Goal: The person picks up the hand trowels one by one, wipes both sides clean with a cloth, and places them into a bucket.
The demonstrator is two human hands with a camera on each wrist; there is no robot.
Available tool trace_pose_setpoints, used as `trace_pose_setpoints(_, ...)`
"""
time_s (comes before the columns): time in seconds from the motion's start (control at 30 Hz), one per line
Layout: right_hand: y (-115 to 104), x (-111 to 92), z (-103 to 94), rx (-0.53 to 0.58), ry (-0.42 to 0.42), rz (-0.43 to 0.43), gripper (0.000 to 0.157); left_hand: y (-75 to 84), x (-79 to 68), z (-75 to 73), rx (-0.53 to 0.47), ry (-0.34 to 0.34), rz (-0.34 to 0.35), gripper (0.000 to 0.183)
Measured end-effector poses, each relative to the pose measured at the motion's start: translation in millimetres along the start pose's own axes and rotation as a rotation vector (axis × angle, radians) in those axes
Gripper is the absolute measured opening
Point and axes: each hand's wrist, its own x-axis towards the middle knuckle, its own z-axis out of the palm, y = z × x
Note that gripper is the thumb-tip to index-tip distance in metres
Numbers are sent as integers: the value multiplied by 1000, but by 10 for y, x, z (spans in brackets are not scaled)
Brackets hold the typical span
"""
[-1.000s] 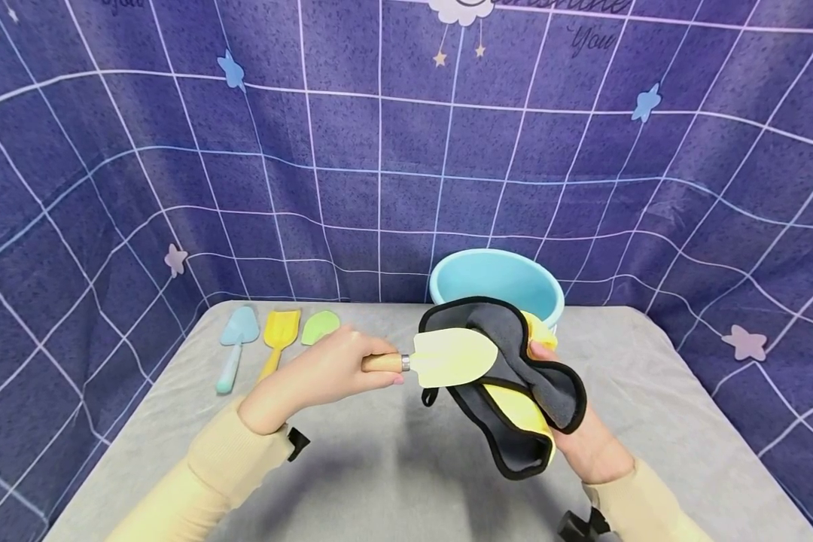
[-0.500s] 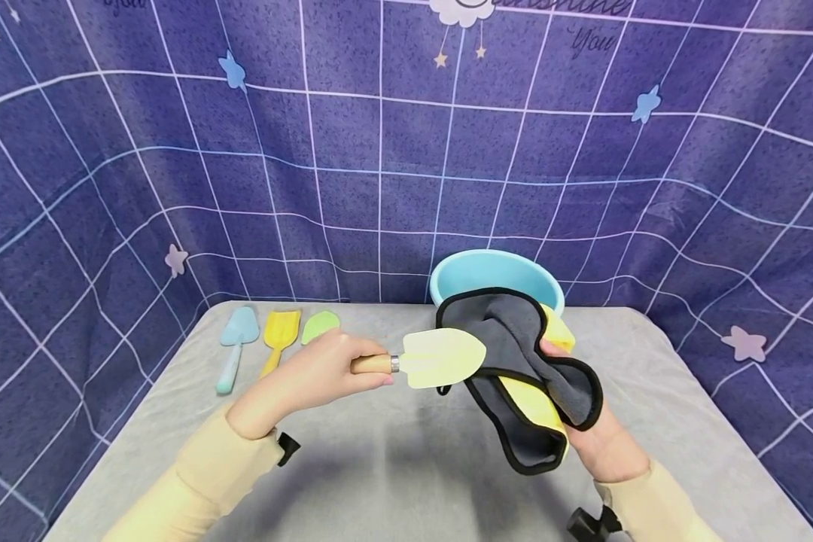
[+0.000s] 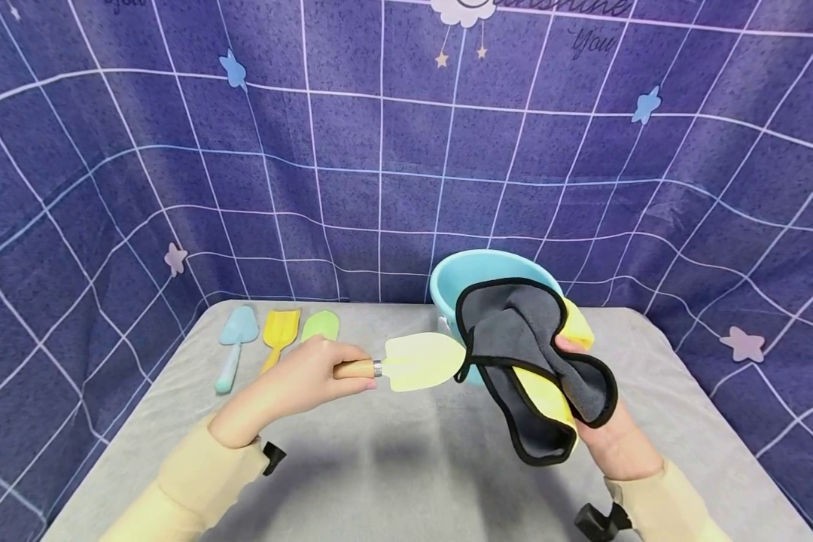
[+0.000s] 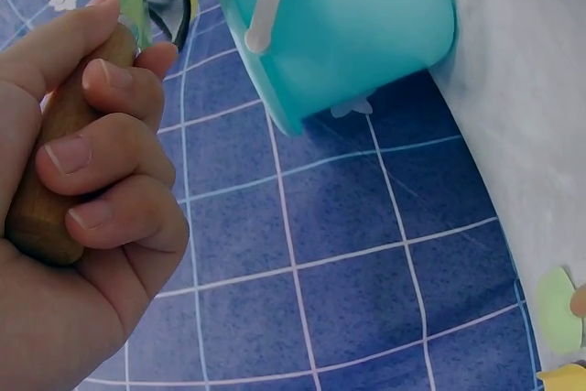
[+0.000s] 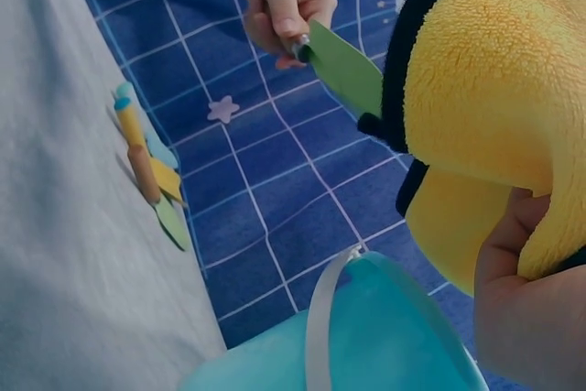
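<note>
My left hand [image 3: 312,376] curls round the wooden handle [image 4: 57,171] of a small trowel [image 3: 423,363], held above the table with its pale yellow-green blade pointing right. The blade's tip comes close to a cleaning cloth [image 3: 515,324], grey on one side and yellow on the other, with black edging; whether they touch I cannot tell. My right hand [image 3: 619,436] grips this folded cloth from its right side, and the yellow terry face [image 5: 494,70] shows in the right wrist view. Behind the cloth, partly covered by it, stands a light blue bucket [image 3: 457,275].
At the table's back left lie a blue shovel [image 3: 239,327], a yellow shovel [image 3: 281,328] and a green-bladed tool [image 3: 321,325]; my left hand and arm hide parts of the last two. A purple grid-patterned curtain [image 3: 352,173] rises behind the grey-covered table [image 3: 393,482].
My left hand has drawn the trowel to the left, so its blade no longer lies in front of the cloth. My right hand has moved the cloth right and slightly up.
</note>
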Motion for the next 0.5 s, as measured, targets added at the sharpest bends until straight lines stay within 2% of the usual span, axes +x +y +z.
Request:
trace_pose_setpoints(0.17, 0, 9, -15, 30, -38, -33, 39, -27, -55, -11, 15, 11, -24, 16)
trace_pose_setpoints(0.37, 9, 26, -35, 77, -127, -49, 44, 2, -86, -61, 45, 22, -60, 11)
trace_pose_setpoints(0.5, 17, 24, -53, 76, -136, -36, 45, 44, -74, -113, 42, 18, -55, 11)
